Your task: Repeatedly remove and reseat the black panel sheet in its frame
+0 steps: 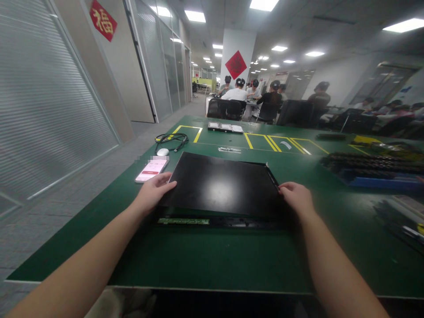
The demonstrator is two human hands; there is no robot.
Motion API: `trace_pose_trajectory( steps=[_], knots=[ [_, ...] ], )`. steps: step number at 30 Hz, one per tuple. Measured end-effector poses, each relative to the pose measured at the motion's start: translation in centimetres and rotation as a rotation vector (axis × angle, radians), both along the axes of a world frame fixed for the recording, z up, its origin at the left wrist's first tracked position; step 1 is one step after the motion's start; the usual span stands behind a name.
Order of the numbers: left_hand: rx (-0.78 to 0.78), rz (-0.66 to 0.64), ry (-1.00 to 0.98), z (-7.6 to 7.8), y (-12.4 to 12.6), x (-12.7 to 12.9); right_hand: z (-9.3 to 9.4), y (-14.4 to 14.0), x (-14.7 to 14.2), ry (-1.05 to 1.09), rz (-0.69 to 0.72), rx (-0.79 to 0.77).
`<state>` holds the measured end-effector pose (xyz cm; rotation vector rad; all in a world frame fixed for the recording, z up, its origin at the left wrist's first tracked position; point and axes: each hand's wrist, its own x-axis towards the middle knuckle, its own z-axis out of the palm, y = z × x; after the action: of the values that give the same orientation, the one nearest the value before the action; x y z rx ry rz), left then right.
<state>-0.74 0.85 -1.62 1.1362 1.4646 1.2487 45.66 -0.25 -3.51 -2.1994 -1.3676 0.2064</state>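
A glossy black display panel (218, 181) lies tilted over a thin black frame (245, 222) on the green table. Along the near edge of the frame shows a green circuit board strip (183, 221). My left hand (155, 190) grips the panel's left edge, thumb on top and fingers behind. At the right side, my right hand (296, 197) pinches near the edge where panel and frame meet; which of the two it holds is hard to tell. The panel's near edge sits apart from the circuit board strip.
A lit phone (152, 170), a white mouse (163, 152) and a coiled black cable (172, 140) are at the left. Several drives (225, 127) stand at the back. Dark strips fill a blue tray (384, 182) at the right. People sit beyond the table.
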Motion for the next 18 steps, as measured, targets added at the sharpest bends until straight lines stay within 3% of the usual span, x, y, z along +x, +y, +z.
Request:
trace_pose_trajectory(
  steps=[5,11,18],
  knots=[
    [0.031,0.002,0.215,-0.9,0.5,-0.9,-0.5,0.2,0.5,0.047,0.008,0.012],
    [0.127,-0.055,0.341,-1.9,1.3,-1.6,-0.6,0.2,0.6,0.061,-0.002,0.014],
    [0.119,-0.133,0.587,-2.4,1.8,-2.3,-0.5,0.3,0.5,0.075,0.004,0.011]
  ],
)
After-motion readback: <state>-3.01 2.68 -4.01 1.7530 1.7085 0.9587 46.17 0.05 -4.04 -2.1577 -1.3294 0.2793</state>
